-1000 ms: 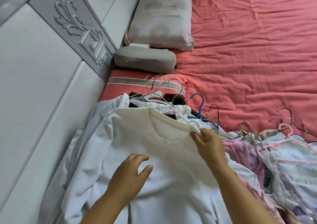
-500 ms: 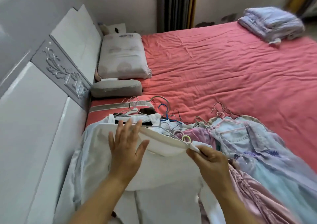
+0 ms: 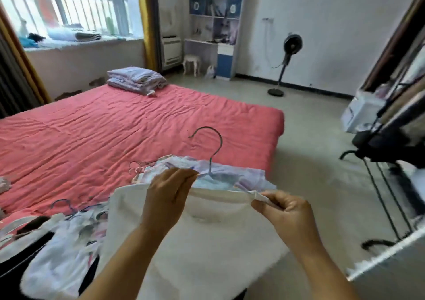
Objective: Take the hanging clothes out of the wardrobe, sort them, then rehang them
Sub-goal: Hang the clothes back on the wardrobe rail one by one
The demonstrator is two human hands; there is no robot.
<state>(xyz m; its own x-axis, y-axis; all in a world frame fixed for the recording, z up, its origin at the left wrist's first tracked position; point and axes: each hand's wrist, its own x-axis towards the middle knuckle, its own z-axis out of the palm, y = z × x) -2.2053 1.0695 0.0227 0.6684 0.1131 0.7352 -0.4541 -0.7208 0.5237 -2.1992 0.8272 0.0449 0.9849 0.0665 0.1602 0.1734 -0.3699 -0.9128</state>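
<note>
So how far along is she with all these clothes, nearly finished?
Not nearly. Done: many clothes are out of the wardrobe, lying in piles on the red bed, hangers still in them. In hand: the white top on a wire hanger is lifted, the left hand pinching the collar and the right hand gripping the shoulder. Left: the pile of clothes at lower left remains to rehang.
</note>
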